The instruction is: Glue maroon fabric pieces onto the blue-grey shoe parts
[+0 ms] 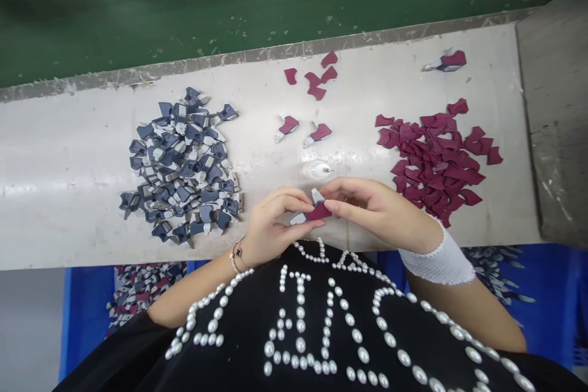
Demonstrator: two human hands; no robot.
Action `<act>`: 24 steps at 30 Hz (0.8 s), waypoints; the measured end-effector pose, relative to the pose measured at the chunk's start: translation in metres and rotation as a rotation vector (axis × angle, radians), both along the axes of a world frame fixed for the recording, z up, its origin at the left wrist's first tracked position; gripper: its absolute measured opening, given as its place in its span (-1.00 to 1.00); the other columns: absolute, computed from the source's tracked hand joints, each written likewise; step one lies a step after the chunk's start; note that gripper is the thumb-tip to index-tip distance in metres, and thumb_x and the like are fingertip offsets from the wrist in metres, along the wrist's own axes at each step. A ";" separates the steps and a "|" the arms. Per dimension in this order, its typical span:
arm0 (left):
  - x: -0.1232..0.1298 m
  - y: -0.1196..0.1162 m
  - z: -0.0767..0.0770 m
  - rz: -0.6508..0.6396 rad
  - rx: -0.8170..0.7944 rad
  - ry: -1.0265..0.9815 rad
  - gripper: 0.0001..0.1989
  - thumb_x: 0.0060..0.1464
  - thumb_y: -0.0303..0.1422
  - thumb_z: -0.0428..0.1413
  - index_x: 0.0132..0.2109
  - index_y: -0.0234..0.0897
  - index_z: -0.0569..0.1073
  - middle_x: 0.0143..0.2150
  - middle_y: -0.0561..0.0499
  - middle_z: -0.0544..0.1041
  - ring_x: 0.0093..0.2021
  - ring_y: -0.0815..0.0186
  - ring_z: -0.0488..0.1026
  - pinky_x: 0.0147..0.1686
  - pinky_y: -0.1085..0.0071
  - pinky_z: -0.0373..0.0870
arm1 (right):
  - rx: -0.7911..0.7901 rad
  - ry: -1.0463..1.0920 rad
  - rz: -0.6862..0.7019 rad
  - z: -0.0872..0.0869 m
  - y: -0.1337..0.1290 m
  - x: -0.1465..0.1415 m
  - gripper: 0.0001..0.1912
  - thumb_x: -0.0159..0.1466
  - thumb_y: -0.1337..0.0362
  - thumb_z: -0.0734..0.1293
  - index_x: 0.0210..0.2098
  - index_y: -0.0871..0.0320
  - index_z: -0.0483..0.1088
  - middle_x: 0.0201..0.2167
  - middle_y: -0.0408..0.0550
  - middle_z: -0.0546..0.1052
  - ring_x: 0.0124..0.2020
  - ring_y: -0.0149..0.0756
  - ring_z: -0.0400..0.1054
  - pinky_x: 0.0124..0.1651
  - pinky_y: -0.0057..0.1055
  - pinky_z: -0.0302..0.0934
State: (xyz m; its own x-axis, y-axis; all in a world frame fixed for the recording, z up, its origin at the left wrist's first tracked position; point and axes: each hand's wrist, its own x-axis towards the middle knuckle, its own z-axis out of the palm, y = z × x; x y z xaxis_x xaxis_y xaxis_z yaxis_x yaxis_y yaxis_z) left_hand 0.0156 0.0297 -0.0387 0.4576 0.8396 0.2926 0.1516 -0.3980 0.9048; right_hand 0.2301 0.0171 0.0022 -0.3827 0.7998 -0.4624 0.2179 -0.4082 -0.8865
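Note:
Close to my body, a small grey and white plastic part with a maroon cover piece (318, 212) is held between both hands. My left hand (274, 220) pinches it from the left, thumb below and fingers above. The thumb and fingertips of my right hand (367, 205) close on its right end; my right fingers are partly hidden. Just beyond the hands stands a small white round thing with a dark tip (318, 169). Two similar parts with maroon covers, one left (287, 126) and one right (318, 133), lie farther up the table.
A heap of grey and white parts (184, 165) lies left, a heap of maroon pieces (436, 159) right. Several loose maroon pieces (316, 82) and one covered part (448, 61) lie at the back. Blue bins (87, 318) with parts stand below the table's front edge.

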 end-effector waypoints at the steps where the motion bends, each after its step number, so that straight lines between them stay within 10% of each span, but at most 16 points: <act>1: 0.000 0.000 0.001 -0.006 0.003 -0.001 -0.74 -0.02 -0.36 0.36 -0.20 -0.23 0.47 -0.25 0.00 0.60 -0.22 0.33 0.59 -0.20 0.38 0.58 | -0.007 0.030 0.011 0.000 0.000 0.000 -0.74 0.36 0.04 0.29 -0.15 0.05 0.49 -0.18 -0.09 0.57 -0.14 -0.21 0.44 -0.08 -0.26 0.33; 24: -0.006 0.003 0.005 -0.046 0.043 0.013 -0.72 -0.04 -0.41 0.38 -0.18 -0.24 0.49 -0.22 0.01 0.61 -0.22 0.37 0.60 -0.17 0.43 0.59 | 0.257 -0.185 0.111 0.013 -0.005 -0.004 -0.77 0.43 0.14 0.20 -0.16 0.07 0.45 -0.23 -0.11 0.57 -0.20 -0.27 0.46 -0.14 -0.34 0.30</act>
